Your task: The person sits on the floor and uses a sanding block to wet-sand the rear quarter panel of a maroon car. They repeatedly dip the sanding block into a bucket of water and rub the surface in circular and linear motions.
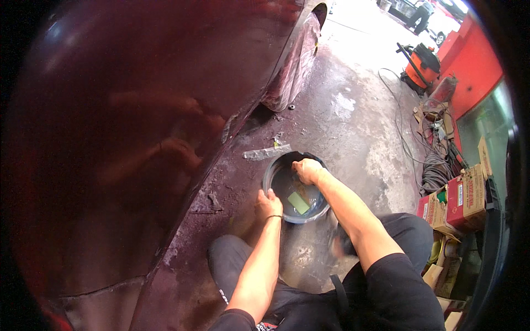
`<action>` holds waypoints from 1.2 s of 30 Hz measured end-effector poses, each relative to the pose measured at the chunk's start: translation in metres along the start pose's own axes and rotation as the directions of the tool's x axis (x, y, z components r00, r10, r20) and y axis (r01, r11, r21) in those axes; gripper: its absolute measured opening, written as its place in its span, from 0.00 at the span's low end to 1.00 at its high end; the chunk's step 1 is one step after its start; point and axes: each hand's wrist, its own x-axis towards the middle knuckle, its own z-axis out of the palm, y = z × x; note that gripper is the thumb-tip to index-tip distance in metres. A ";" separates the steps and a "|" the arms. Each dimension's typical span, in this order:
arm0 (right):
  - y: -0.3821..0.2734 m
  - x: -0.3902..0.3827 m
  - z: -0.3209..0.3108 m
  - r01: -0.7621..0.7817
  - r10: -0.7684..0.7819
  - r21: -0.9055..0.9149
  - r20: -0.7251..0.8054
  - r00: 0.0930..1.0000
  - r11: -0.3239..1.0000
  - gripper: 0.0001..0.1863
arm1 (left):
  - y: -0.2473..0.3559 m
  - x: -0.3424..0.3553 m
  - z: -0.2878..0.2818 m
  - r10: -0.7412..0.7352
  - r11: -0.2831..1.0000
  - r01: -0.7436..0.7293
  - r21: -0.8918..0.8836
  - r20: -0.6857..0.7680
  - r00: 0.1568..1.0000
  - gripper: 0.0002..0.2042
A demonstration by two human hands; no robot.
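A round dark bucket [280, 204] stands on the floor between my knees, with a pale green rectangular block [298, 203] inside. My left hand [268, 203] grips the bucket's left rim. My right hand [306, 171] is closed inside the far part of the bucket; what it holds is hidden. A clear plastic strip [259, 155] lies just beyond the bucket.
A dark maroon car body [132, 127] fills the left, beside a plastic-covered wheel [292, 66]. On the right are an orange vacuum [422, 69], coiled hoses [436, 171], cardboard boxes [464, 198] and a red wall [472, 55]. Another person [419, 19] is far off at the top right.
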 end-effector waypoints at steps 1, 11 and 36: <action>0.010 0.001 -0.002 -0.018 0.019 0.030 -0.046 0.999 0.999 0.22 | 0.009 0.002 0.013 0.028 0.999 -0.027 -0.020 0.021 0.999 0.18; 0.091 0.091 -0.047 0.057 -0.028 -0.037 0.533 0.845 0.998 0.31 | 0.059 0.100 0.074 0.261 0.965 -0.252 0.067 -0.189 0.947 0.16; 0.310 0.407 -0.461 -0.033 0.221 0.234 -0.848 0.482 0.972 0.19 | 0.100 0.091 0.060 0.311 0.764 -0.119 0.634 -0.200 0.929 0.19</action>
